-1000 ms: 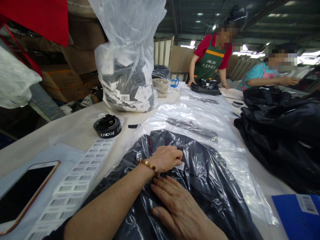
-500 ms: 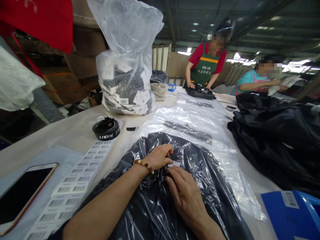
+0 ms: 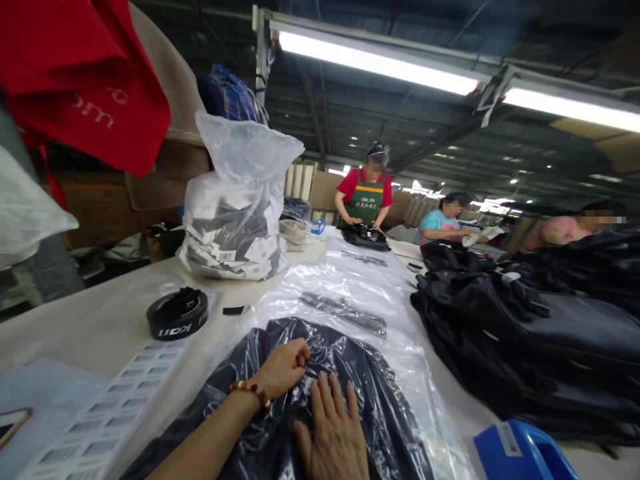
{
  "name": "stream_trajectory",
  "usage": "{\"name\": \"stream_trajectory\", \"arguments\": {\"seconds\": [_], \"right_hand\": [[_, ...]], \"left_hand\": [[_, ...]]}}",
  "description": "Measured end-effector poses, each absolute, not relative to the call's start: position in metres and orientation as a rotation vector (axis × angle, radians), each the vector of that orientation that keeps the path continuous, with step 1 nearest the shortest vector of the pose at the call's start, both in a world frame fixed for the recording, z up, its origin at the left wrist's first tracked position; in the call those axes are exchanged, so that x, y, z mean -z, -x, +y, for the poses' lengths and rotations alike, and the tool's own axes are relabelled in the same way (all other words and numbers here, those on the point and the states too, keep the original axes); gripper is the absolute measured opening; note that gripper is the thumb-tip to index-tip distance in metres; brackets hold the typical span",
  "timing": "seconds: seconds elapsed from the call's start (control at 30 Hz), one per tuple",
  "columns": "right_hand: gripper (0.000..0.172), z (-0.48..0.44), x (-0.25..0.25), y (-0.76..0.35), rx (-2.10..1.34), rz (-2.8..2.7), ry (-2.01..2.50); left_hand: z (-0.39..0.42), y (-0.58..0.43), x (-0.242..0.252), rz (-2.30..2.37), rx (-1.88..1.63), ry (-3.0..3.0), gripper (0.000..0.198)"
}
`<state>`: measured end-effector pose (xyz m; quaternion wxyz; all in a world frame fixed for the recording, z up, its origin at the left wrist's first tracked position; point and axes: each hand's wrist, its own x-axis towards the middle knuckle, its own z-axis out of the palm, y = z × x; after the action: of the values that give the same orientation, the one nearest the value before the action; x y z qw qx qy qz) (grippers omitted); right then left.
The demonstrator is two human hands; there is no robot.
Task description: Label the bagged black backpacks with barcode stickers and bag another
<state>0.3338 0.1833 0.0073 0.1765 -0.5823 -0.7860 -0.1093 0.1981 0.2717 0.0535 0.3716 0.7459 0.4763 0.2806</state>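
Note:
Under both hands lies a black item in a clear plastic bag [image 3: 380,400]; its exact kind is hidden by the wrinkled, shiny film. My left hand [image 3: 283,367], with a beaded bracelet on the wrist, rests on the upper middle of the bag. Its fingers are curled, and whatever they may grip is hidden. Just right of it and nearer to me, my right hand [image 3: 334,427] lies flat on the film, fingers stretched out and slightly spread. The two hands are close together but apart.
Left are a tape roll [image 3: 177,313], barcode label sheets [image 3: 100,413] and a phone [image 3: 13,423]. Behind stands a clear sack of tags [image 3: 233,233]. Black bags [image 3: 520,347] are piled right, near a blue container [image 3: 520,450]. A co-worker [image 3: 367,197] handles a black item across the table; others sit right.
My right hand has flattened out, its fingers now straight on the film. The small white piece between the hands no longer shows. My view has tilted up, bringing ceiling lamps into sight.

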Motion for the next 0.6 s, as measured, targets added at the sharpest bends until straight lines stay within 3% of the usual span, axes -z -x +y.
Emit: {"name": "stream_trajectory", "arguments": {"seconds": [0.2,0.6], "right_hand": [[0.052,0.193,-0.011,-0.334,-0.041,-2.399,1.581],[0.053,0.196,-0.01,-0.338,-0.159,-2.391,1.55]], "left_hand": [[0.272,-0.2,-0.051,1.258,-0.788,-1.917,0.012],[0.268,-0.2,-0.046,1.246,-0.782,-2.027,0.005]]}}
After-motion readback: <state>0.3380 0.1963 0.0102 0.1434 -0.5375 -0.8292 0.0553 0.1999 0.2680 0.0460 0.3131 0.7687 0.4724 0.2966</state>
